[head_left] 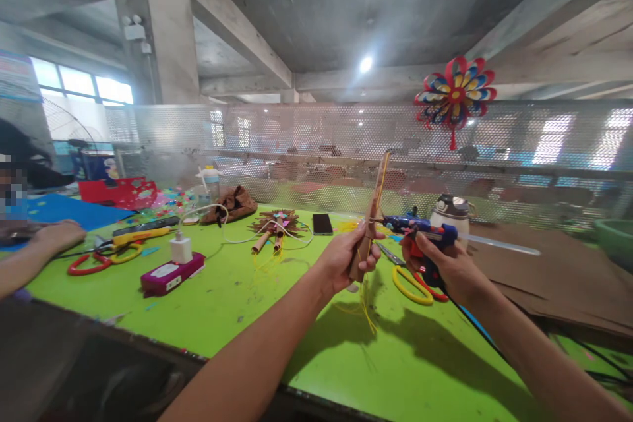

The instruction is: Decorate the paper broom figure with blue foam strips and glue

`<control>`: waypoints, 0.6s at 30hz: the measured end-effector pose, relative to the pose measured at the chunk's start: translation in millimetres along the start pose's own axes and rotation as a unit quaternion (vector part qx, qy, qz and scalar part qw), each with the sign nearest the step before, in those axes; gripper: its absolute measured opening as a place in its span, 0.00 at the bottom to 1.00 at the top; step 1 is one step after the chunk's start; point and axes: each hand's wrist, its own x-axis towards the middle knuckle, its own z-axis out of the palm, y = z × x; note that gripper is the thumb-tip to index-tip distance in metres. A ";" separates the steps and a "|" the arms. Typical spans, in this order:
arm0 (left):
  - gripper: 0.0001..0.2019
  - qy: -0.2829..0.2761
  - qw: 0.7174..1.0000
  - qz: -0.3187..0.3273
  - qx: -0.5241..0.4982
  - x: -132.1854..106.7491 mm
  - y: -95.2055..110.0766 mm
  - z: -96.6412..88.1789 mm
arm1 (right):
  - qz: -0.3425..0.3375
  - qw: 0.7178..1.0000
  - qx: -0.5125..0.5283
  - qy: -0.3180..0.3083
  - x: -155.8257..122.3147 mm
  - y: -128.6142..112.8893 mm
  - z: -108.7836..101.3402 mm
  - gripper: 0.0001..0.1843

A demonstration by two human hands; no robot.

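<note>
— Concrete beams (242,26) run above a perforated screen (297,138) and a green table (237,316). What does the head view give you?

— My left hand (342,256) is closed round a brown strip (374,211), tilted up above the table. My right hand (442,258) grips a glue gun (440,231), nozzle at the strip; whether they touch, I can't tell.

— How far along?

— Partway, I'd judge. Yellow string (368,316) already hangs below the strip, and gluing looks in hand. Beyond it, a spiky brown disc (262,225) carries coloured bits, with tubes (260,242) at its near edge. How much is left, I can't say.

— Counts?

— One strip in hand, one glue gun, one clear glue stick (504,246), one disc, two tubes, one phone (322,224), two bottles (210,183) (449,216), one flower decoration (455,95), two pairs of scissors (102,248) (397,271). At far left I see a co-worker's hand (60,241).
</note>
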 end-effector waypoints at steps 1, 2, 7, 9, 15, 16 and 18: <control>0.17 -0.001 1.000 -0.002 -0.002 0.0 -0.1 0.0 | -0.001 1.000 -0.009 -0.001 0.1 0.8 -0.8 0.18; 0.18 -0.001 1.000 -0.003 -0.003 0.1 -0.1 0.0 | -0.004 1.000 -0.019 -0.003 0.1 1.2 -1.4 0.18; 0.17 -0.003 1.000 -0.010 -0.014 1.0 -0.5 -1.2 | -0.012 0.998 -0.050 -0.028 -0.2 -1.7 -1.2 0.19; 0.18 -0.006 1.000 -0.014 -0.023 1.6 -0.8 -2.2 | -0.013 0.998 -0.060 -0.031 -0.4 -3.2 -0.5 0.18; 0.18 -0.011 0.999 -0.018 -0.044 3.5 -1.2 -6.6 | -0.042 0.993 -0.101 -0.033 -0.9 -2.1 0.0 0.18; 0.18 -0.013 0.999 -0.019 -0.046 3.8 -1.3 -7.2 | -0.043 0.993 -0.109 -0.032 -1.0 -2.0 0.1 0.18; 0.19 -0.015 0.999 -0.021 -0.048 4.2 -1.2 -7.7 | -0.038 0.991 -0.123 -0.033 -1.3 -2.4 0.5 0.18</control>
